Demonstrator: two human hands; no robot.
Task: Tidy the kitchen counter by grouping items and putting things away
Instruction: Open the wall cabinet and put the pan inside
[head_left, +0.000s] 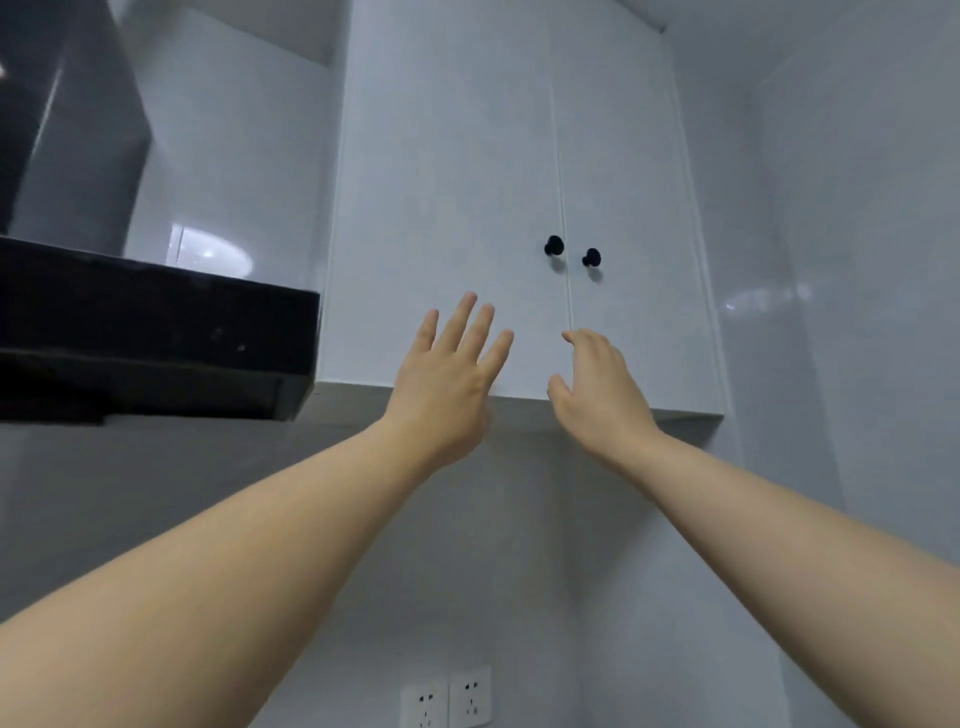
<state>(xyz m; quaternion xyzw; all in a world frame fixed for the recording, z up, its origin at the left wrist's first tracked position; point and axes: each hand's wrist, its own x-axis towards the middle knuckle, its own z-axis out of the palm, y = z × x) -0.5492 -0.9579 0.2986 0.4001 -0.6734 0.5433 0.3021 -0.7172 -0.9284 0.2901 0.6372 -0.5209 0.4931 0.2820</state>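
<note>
bare forearms (208, 571) reach up, left hand (441, 384) spread wide, right hand (597, 395) relaxed and empty, both by the closed white wall cabinet's (441, 182) lower edge, under its black knobs (554, 245).

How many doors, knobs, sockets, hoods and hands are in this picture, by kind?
2 cabinet doors
2 black knobs
2 wall sockets
1 range hood
2 hands: left hand, right hand
Total: 9
</note>
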